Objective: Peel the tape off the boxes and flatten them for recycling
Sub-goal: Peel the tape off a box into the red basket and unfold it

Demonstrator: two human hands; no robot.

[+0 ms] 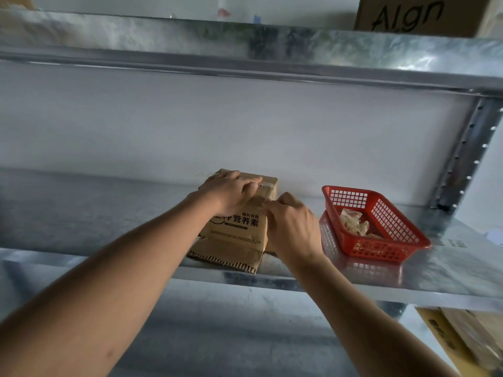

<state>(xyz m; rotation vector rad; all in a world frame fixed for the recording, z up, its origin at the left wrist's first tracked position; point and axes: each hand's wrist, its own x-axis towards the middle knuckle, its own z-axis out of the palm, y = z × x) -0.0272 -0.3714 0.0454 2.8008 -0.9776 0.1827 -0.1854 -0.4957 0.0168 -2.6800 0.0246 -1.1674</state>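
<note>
**Tape runs away from your right pinch, toward 12 o'clock**

The box (239,210) lies on the shelf (449,270), long axis 6 to 12. Its tape (268,186) crosses the far end — at 12 o'clock from your right hand (292,227), which pinches at the box's right edge; I can't tell if tape is caught. Your left hand (231,190) presses the top, fingers curled. The red basket (381,248) sits at 3 o'clock.

Loads of open shelf (81,213) to the left of the cardboard box (234,227), easy way in from there. Right side is tighter: the red basket (381,235) sits near the box, leaving just a narrow gap. Back wall (245,131) is right behind the box, and the upper shelf (245,50) caps things overhead.
</note>
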